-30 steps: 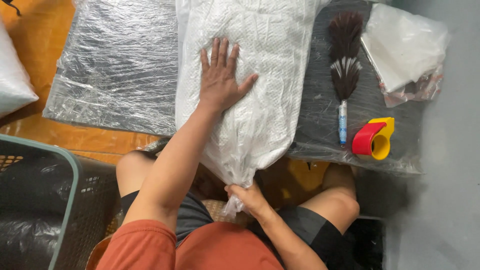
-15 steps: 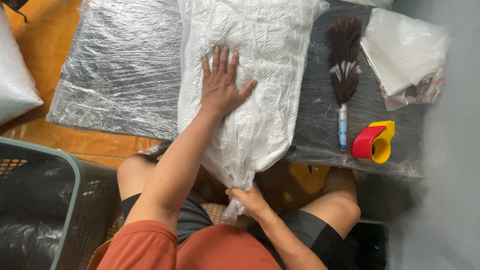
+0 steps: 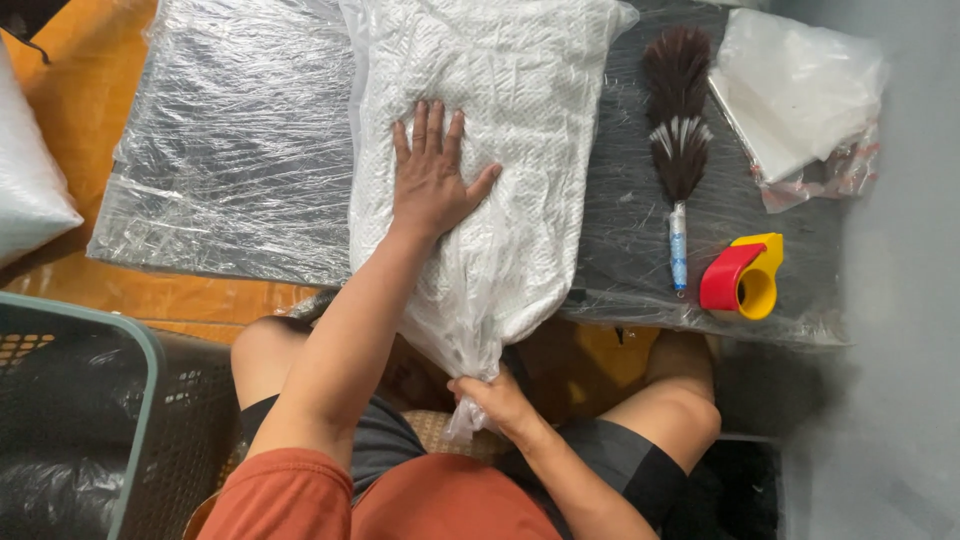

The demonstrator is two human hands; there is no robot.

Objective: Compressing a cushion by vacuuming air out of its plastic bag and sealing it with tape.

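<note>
A white quilted cloth in a clear plastic bag (image 3: 500,150) lies across a dark table wrapped in plastic film (image 3: 230,170). My left hand (image 3: 432,180) presses flat on the bag, fingers spread. My right hand (image 3: 495,398) grips the gathered, twisted neck of the bag near my lap, below the table's front edge.
A dark feather duster with a blue handle (image 3: 678,150) lies to the right of the bag. A red and yellow tape dispenser (image 3: 742,278) sits beside it. A bagged white item (image 3: 795,95) lies at the far right. A grey basket (image 3: 70,420) stands at the left, a white bag (image 3: 30,180) above it.
My left hand has stayed pressed flat on the bag, shifting very slightly. My right hand keeps its grip on the bag's neck.
</note>
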